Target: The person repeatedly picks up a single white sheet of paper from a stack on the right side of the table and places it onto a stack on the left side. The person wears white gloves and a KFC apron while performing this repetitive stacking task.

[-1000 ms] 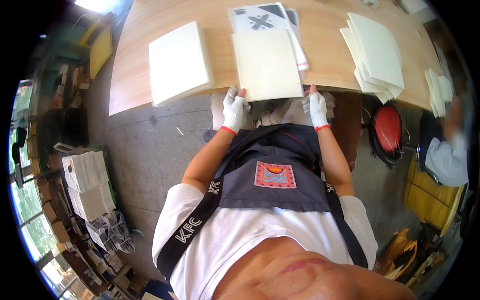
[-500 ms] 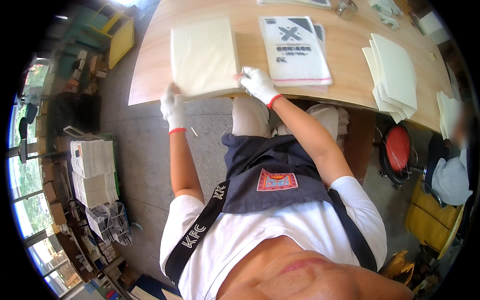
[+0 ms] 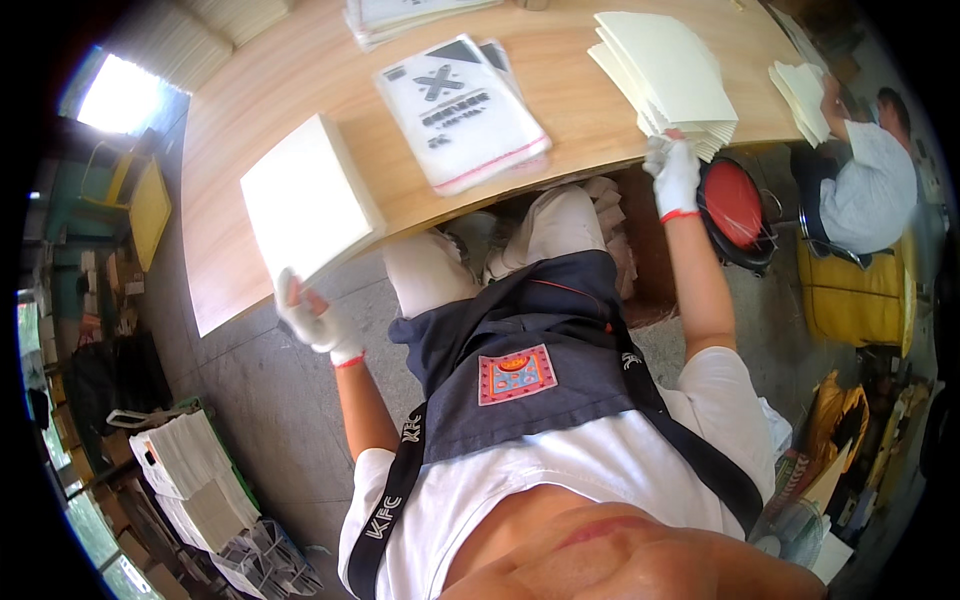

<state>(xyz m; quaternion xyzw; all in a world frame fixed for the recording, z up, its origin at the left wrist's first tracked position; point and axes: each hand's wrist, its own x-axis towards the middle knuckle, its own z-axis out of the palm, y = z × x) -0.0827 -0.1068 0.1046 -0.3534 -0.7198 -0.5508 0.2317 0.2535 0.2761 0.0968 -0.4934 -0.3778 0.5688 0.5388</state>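
The person's left hand [image 3: 312, 318] is loosely parted and holds nothing, just beside the near corner of the squared white stack [image 3: 305, 200]; whether it touches the paper is unclear. The right hand [image 3: 675, 175] is at the near edge of the fanned cream sheets [image 3: 665, 75], on the right of the table [image 3: 570, 110] — whether its fingers pinch a sheet cannot be told. Clear printed bags [image 3: 460, 110] lie between the two piles. The fanned sheets lie unevenly, so a pull there could drag extra ones along or over the table edge. The squared stack reaches the near edge too — a knock from the left hand could skew it.
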